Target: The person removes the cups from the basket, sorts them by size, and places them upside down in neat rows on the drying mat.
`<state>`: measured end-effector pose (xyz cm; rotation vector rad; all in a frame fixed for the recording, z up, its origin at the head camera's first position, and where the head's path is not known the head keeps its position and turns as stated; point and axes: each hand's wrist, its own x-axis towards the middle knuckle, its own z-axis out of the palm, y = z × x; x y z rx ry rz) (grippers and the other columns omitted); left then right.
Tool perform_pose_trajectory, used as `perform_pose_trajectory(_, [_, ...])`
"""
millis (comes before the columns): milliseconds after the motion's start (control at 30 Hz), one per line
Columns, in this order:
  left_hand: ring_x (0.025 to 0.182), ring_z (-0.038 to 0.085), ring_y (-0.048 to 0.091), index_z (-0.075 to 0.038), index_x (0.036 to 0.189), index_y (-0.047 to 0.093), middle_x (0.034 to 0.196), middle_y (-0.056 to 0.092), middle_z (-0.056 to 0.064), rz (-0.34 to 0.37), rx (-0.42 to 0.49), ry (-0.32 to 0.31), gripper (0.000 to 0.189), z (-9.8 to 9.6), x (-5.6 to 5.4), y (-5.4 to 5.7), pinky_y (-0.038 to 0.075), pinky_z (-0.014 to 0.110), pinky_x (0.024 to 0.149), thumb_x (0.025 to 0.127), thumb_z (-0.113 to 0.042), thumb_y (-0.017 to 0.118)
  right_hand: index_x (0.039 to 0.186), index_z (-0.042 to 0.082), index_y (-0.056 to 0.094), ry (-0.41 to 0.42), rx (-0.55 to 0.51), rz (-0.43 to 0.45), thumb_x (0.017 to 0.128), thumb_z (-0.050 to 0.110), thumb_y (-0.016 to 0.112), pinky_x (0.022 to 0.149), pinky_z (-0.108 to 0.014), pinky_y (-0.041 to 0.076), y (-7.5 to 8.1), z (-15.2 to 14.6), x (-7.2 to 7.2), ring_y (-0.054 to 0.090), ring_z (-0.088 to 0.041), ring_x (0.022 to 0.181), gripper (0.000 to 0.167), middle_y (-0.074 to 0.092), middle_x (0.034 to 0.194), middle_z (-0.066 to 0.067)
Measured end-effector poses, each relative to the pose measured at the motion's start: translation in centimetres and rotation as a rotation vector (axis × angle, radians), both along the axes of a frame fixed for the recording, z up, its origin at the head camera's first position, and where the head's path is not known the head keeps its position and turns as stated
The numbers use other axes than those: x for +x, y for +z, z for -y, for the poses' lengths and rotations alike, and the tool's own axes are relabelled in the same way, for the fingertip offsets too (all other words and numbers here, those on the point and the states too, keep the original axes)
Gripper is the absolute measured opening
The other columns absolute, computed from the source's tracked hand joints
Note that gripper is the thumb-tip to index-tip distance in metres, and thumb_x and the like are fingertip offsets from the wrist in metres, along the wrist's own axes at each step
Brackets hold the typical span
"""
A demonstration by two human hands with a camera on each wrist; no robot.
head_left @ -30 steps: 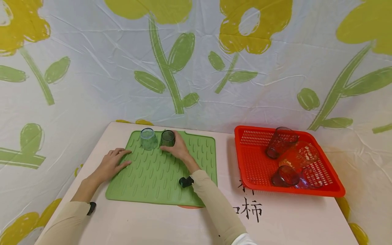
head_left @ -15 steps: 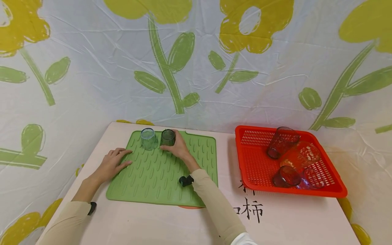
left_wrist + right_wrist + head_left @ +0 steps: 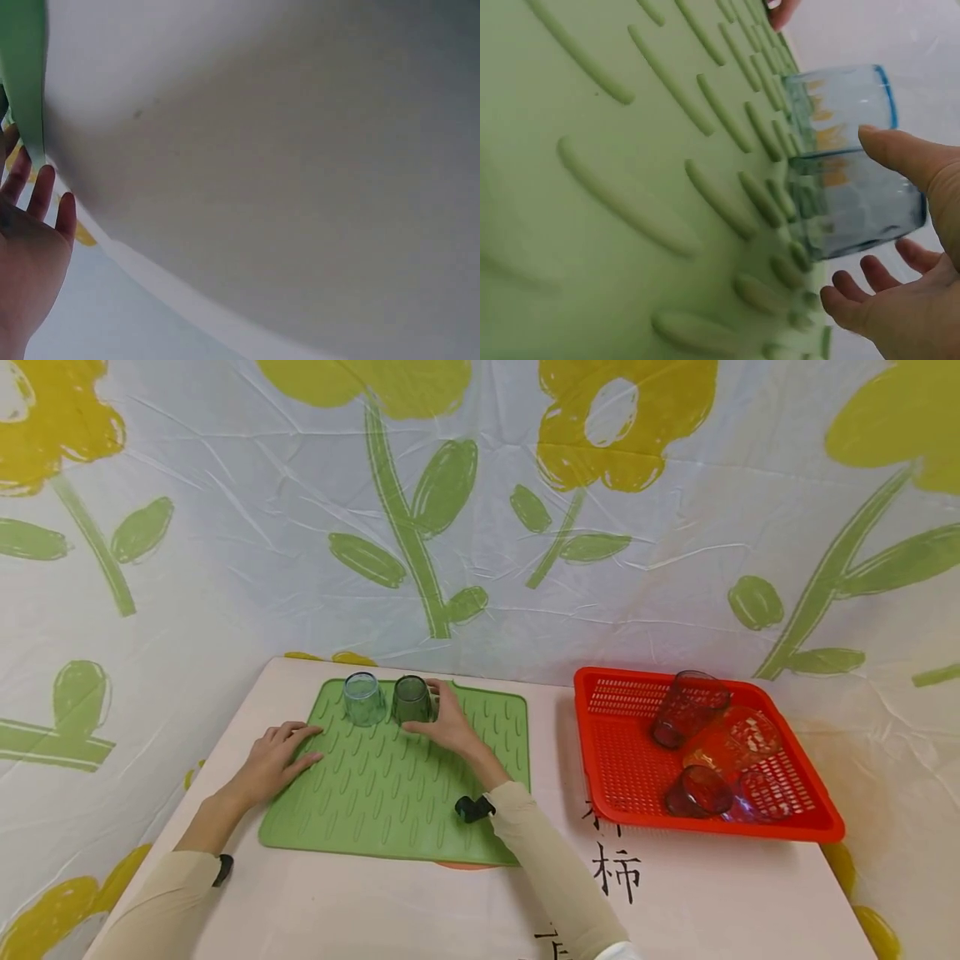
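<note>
A grey-tinted drinking glass [image 3: 411, 702] and a clear bluish glass with a blue rim [image 3: 363, 702] stand side by side near the back edge of a green ribbed drying mat [image 3: 352, 810]. My right hand [image 3: 452, 727] is around the right side of the grey glass. In the right wrist view, its thumb and fingers are spread on either side of the grey glass [image 3: 866, 210], with a gap between the fingertips and the wall. Relaxed and extended, the fingers of my left hand [image 3: 268, 766] rest at the mat's left edge, holding nothing.
On the right stands a red perforated plastic basket [image 3: 600, 768]. Several tinted glasses lie in it, including a tall dark one [image 3: 686, 714] and a short dark one [image 3: 699, 792]. A flower-printed cloth [image 3: 300, 593] hangs behind the pale table [image 3: 360, 910].
My right hand has loosened around the grey glass and shifted slightly right, while the glass stays on the mat. My left hand has stayed in place.
</note>
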<state>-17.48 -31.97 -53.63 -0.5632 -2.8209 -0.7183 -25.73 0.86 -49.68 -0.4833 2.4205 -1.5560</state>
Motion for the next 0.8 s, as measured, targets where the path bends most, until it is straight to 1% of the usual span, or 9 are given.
perform_pose_trajectory(133, [0.117, 0.051, 0.046, -0.001, 0.138, 0.058, 0.135, 0.05, 0.027, 0.019, 0.005, 0.013, 0.045, 0.1, 0.1, -0.1, 0.036, 0.067, 0.087, 0.098, -0.016, 0.072, 0.159, 0.008, 0.03, 0.018, 0.005, -0.02, 0.092, 0.022, 0.08, 0.112, -0.053, 0.039, 1.3, -1.1, 0.7, 0.035, -0.038, 0.146, 0.085, 0.033, 0.16, -0.018])
perform_pose_trajectory(300, [0.117, 0.051, 0.046, -0.002, 0.138, 0.057, 0.135, 0.049, 0.027, 0.025, 0.008, 0.008, 0.045, 0.0, 0.1, -0.1, 0.036, 0.067, 0.085, 0.098, -0.018, 0.072, 0.158, 0.004, 0.031, 0.034, 0.007, -0.065, 0.095, 0.02, 0.077, 0.113, -0.053, 0.038, 2.9, -2.6, 1.5, 0.037, -0.038, 0.145, 0.079, 0.035, 0.159, -0.02])
perform_pose_trajectory(500, [0.116, 0.052, 0.046, -0.001, 0.137, 0.057, 0.133, 0.05, 0.028, 0.015, 0.011, 0.007, 0.045, -0.1, 0.1, 0.0, 0.036, 0.068, 0.086, 0.098, -0.016, 0.072, 0.153, -0.001, 0.039, 0.041, 0.013, -0.162, 0.099, 0.017, 0.072, 0.117, -0.049, 0.033, 4.1, -4.4, 2.1, 0.041, -0.036, 0.142, 0.066, 0.043, 0.153, -0.02])
perform_pose_trajectory(733, [0.113, 0.051, 0.046, -0.001, 0.136, 0.058, 0.132, 0.05, 0.028, 0.015, 0.017, 0.005, 0.044, -0.1, 0.1, 0.2, 0.035, 0.068, 0.086, 0.097, -0.016, 0.072, 0.149, -0.005, 0.044, 0.052, -0.016, -0.235, 0.098, 0.014, 0.072, 0.116, -0.049, 0.035, 5.5, -6.5, 2.9, 0.046, -0.038, 0.137, 0.06, 0.048, 0.148, -0.023])
perform_pose_trajectory(800, [0.113, 0.051, 0.046, -0.001, 0.136, 0.057, 0.132, 0.05, 0.028, 0.022, 0.014, 0.007, 0.044, -0.2, 0.1, 0.4, 0.036, 0.068, 0.086, 0.097, -0.016, 0.072, 0.148, -0.004, 0.046, 0.041, -0.007, -0.244, 0.098, 0.016, 0.073, 0.115, -0.049, 0.036, 5.9, -7.2, 3.2, 0.047, -0.037, 0.136, 0.059, 0.05, 0.147, -0.022])
